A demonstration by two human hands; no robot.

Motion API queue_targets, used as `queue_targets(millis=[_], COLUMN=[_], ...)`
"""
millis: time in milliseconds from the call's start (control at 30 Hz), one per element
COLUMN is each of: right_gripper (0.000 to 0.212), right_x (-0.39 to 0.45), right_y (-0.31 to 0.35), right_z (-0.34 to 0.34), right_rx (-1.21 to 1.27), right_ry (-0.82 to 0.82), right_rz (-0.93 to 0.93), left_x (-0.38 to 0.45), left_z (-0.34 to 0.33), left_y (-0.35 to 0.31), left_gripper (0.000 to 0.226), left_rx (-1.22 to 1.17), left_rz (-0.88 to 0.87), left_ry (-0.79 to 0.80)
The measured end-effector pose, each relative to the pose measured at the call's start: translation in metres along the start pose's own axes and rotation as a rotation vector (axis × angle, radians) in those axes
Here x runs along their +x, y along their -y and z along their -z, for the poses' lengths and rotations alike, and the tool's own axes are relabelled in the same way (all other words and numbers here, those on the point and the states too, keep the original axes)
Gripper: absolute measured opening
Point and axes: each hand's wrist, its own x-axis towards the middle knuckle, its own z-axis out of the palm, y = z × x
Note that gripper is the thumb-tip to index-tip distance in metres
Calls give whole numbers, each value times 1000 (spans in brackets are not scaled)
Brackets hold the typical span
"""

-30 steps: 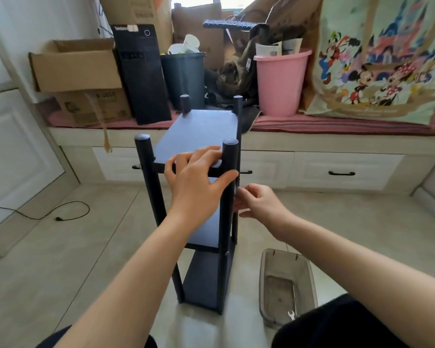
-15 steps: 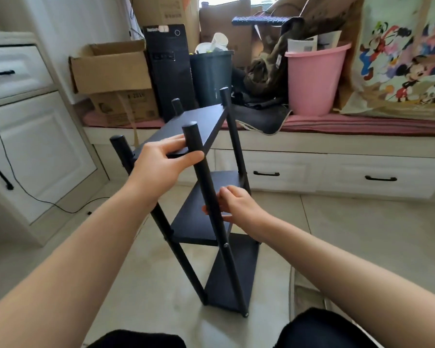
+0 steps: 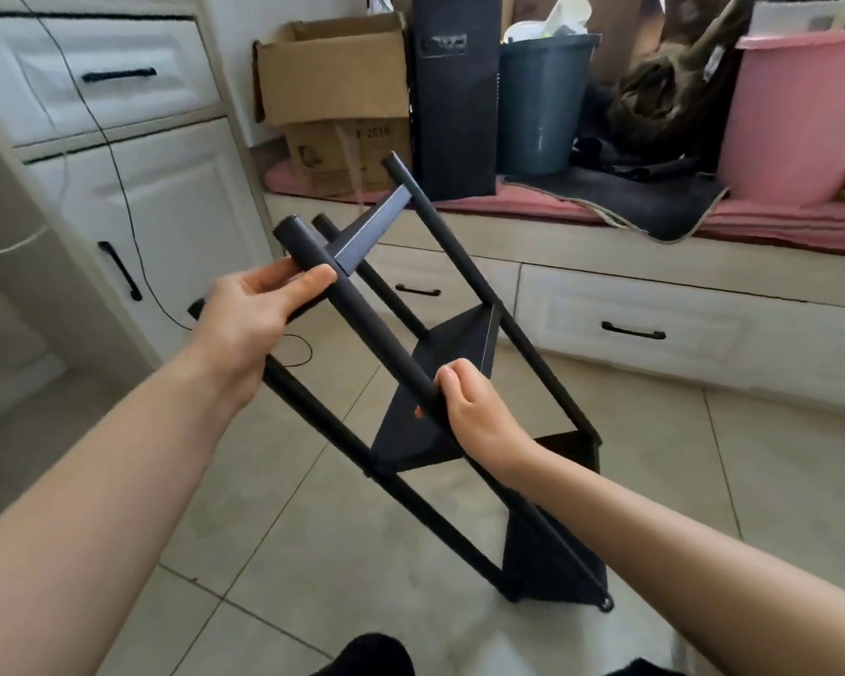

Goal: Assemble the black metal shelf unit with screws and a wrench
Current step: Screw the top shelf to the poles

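One black shelf unit: four posts, three panels, tilted steeply over the tiled floor (lower corner near the tiles). Two hands: left hand grasps the near post's top; right hand grips it mid-length.

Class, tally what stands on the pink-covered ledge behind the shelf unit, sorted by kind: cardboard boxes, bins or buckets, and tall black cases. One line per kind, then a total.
Cardboard boxes: 2, the open box on the lower box
Bins or buckets: 2, grey bin, pink bucket
Tall black cases: 1, black case
Total: 5
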Motion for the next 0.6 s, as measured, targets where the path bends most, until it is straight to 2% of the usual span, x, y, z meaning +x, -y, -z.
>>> queue_targets(millis=[233,333,600], right_gripper=[21,22,24], right_x=[18,25,28], right_y=[-41,-68,-128], right_z=[-38,-48,-52], right_rx=[-128,-179,-312], right_ry=[95,116,175], right_rz=[-24,-55,-177], left_x=[-43,-61,-101], left_z=[49,49,25], left_y=[106,159,250], left_gripper=[23,33,24], left_rx=[-238,-306,-471], left_rz=[241,326,456], left_ry=[-212,-295,-386])
